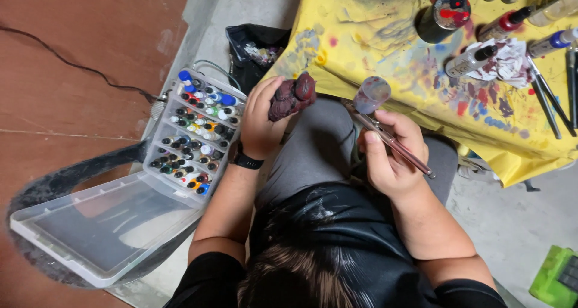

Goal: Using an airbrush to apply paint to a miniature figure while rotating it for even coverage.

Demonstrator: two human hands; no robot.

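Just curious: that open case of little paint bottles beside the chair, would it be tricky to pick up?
Probably awkward: the case lies open, so its clear lid would likely flop. The upright bottles look loose and apt to tip or spill.

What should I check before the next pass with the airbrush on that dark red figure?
1. Grip on figure: left hand holds the dark red figure; ok.
2. Grip on tool: right hand holds the airbrush; ok.
3. Nozzle aimed at figure: tip hidden behind the cup; cannot tell.
4. Paint in cup: contents blurred; cannot tell.
5. Spare paints within reach: open paint case beside the left arm; ok.
6. Table covered: yellow sheet in place; ok.
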